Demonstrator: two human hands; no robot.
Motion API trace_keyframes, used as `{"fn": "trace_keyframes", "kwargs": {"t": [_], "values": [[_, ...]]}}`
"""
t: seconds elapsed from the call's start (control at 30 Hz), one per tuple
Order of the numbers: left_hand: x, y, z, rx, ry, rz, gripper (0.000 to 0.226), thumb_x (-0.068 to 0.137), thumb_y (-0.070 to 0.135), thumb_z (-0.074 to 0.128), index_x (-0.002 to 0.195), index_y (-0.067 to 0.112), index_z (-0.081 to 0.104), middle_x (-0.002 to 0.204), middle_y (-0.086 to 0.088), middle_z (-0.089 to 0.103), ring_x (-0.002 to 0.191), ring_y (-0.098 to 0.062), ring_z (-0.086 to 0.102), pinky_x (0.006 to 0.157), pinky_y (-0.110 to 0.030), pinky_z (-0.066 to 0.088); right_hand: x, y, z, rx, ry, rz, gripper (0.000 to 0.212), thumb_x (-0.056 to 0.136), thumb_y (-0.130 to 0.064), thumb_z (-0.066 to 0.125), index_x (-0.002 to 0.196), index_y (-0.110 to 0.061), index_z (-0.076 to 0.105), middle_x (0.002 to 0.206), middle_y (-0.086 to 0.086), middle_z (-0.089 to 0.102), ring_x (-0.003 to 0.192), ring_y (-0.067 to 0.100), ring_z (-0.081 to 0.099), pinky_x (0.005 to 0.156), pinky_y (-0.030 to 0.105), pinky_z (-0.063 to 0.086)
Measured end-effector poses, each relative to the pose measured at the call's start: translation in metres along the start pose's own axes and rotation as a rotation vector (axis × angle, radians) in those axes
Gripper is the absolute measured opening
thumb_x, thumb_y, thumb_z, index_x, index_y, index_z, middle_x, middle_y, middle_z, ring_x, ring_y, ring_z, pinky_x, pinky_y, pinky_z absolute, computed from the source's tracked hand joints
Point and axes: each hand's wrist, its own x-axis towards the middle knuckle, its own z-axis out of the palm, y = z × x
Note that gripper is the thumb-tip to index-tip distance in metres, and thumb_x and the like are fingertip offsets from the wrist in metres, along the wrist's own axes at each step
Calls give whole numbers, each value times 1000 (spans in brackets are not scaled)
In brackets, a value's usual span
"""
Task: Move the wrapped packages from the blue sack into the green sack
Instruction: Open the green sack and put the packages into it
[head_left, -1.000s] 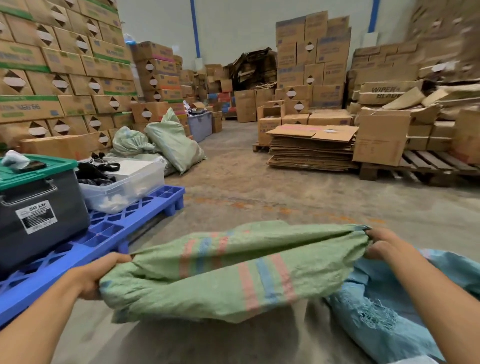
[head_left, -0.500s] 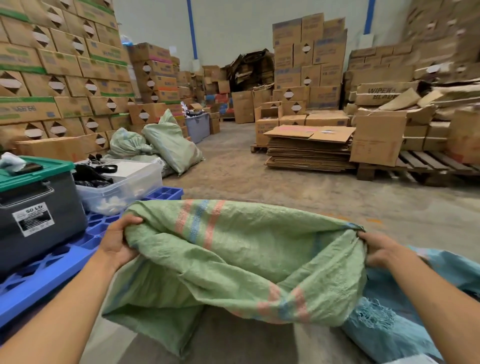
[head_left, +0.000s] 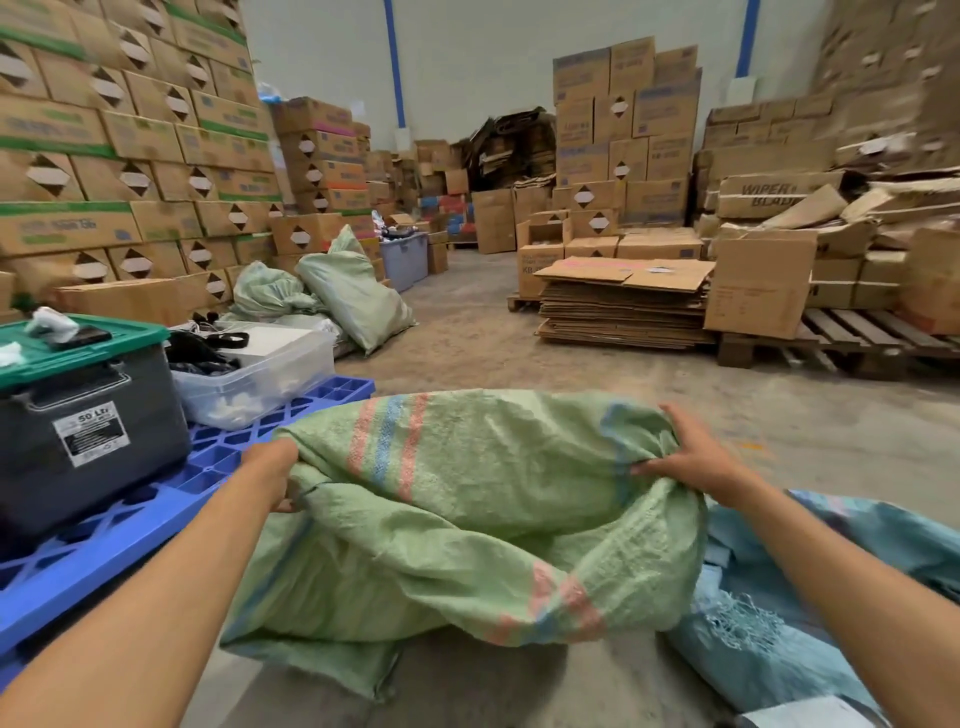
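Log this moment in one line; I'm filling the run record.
left hand grips green sack | right hand grips it | blue sack beside

readable print in the warehouse

a white label (head_left: 91, 433) on the dark storage bin (head_left: 78, 441) is showing "50 ltr". a cardboard box (head_left: 774, 195) at right is reading "wiper blade", partly cut off. other carton print is blurring beyond reading.

Warehouse: concrete floor (head_left: 467, 332), pale wall (head_left: 478, 67) with blue posts (head_left: 394, 62), stacked cartons (head_left: 130, 145) left, flattened cardboard (head_left: 623, 306) on wooden pallet (head_left: 852, 343) right.
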Motion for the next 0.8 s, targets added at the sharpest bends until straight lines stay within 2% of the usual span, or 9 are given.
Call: {"fn": "trace_keyframes", "kwargs": {"t": [0.1,0.2,0.3,0.43,0.5,0.57,0.63,0.73,0.8], "values": [[-16,4,5,-278,-128,-177,18,93,19,48,104,14,61,87,-10,65,70,-26,60,62,-45,53,-10,-1,16,-630,280,-36,31,81,-26,72,111,-25,65,113,10,47,110,31,47,92,37,42],[-31,6,7,-432,-114,-232,17,94,24,52,84,12,58,92,-5,65,73,-24,59,78,-38,54,-15,-9,23,-871,263,66,22,88,-16,55,106,-15,68,108,13,65,103,34,60,80,37,49],[-44,5,-4,-472,-237,-179,25,90,20,45,65,17,42,71,-1,47,59,-20,45,61,-30,46,-15,-21,14,-265,158,356,23,95,-8,49,108,4,63,91,19,66,87,34,61,71,37,44],[-48,-7,-31,-351,-464,27,28,91,12,39,67,7,53,60,-16,59,49,-31,59,38,-23,48,-17,-22,-18,930,100,650,28,103,-8,39,84,3,56,68,19,65,66,35,59,82,47,54],[-49,-21,-44,-406,-618,2,34,90,29,58,77,-1,69,68,-19,70,55,-31,70,43,-34,56,-11,-5,-35,1042,172,756,33,104,-11,33,87,1,58,74,24,70,65,38,64,88,50,53],[-49,-33,-53,-450,-767,46,53,88,45,66,88,-8,75,89,-28,72,76,-37,73,59,-44,60,-7,13,-41,1066,208,829,30,100,-7,31,90,-1,59,76,25,70,57,39,67,67,53,56],[-41,-38,-55,-553,-818,241,73,106,42,18,116,-12,65,120,-31,64,111,-35,65,96,-44,52,-5,24,-38,1005,229,818,21,84,-1,36,86,-3,57,79,21,67,56,36,67,39,49,53],[-37,-22,-44,-860,-791,145,69,105,26,20,76,6,80,79,-12,75,72,-22,74,63,-35,61,-8,16,-33,915,64,706,24,68,-3,38,84,-2,56,82,19,63,73,35,62,49,50,58],[-37,-14,-43,-937,-634,219,59,100,20,29,68,11,78,71,-6,73,64,-20,72,58,-33,61,-10,2,-28,824,-48,616,20,76,-8,42,86,0,57,74,19,66,64,33,65,54,42,60]]}}
